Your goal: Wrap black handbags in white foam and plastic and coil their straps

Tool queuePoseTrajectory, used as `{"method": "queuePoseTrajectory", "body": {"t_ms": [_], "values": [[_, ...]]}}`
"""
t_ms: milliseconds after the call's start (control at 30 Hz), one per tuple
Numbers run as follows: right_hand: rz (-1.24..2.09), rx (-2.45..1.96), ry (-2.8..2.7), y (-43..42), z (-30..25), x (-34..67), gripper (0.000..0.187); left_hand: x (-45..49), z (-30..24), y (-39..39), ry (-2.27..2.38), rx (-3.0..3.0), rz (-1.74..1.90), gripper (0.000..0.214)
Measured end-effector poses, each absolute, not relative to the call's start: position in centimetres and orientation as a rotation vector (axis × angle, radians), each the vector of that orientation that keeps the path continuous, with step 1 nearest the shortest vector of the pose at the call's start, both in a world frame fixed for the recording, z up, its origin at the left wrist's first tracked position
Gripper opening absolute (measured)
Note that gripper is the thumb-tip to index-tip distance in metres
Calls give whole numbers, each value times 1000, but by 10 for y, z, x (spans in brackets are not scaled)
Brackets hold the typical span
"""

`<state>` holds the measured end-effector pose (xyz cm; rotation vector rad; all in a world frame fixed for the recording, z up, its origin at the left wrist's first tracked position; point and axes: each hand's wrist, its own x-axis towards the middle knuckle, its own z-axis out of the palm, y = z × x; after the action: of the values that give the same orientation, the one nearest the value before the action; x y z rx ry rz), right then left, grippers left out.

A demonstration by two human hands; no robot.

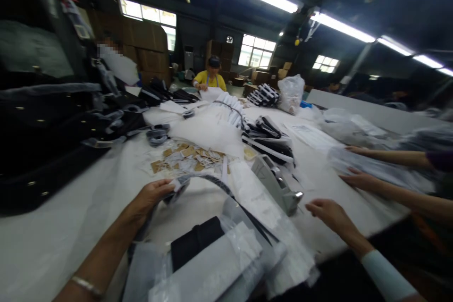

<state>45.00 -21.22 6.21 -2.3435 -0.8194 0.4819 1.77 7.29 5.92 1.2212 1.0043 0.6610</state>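
My left hand is closed on a dark grey strap that arches up from a bag. Below it lies the bag's black part, partly covered by white and clear plastic wrapping. My right hand hovers at the right with its fingers curled together; whether something thin is pinched in them is unclear. Nearest to that hand stands a grey tape dispenser with a shiny metal end. Small brown and white packets are heaped beyond the strap.
Large black bags line the left side. White foam sheeting, folded black pieces and a stuffed plastic bag lie farther back. A co-worker's hands handle clear plastic at right. Another person in yellow sits across the table.
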Motion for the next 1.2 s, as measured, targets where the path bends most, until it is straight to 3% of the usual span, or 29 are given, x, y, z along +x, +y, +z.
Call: {"method": "queuePoseTrajectory", "body": {"t_ms": [100, 200, 367, 533, 933, 1200], "values": [[333, -2485, -728, -214, 72, 464, 32, 17, 64, 68, 902, 1253, 711, 42], [322, -2253, -820, -192, 93, 428, 40, 20, 61, 65, 902, 1266, 761, 40], [773, -1724, -1201, -109, 122, 273, 39, 26, 62, 54, 851, 1317, 829, 35], [1006, -1405, -1268, -38, 103, 180, 32, 24, 64, 47, 843, 1400, 909, 29], [1006, -1597, -1134, -6, 68, 180, 39, 19, 65, 41, 911, 1547, 951, 23], [1214, -1392, -1161, -7, 63, 180, 30, 15, 61, 47, 861, 1464, 943, 33]]}}
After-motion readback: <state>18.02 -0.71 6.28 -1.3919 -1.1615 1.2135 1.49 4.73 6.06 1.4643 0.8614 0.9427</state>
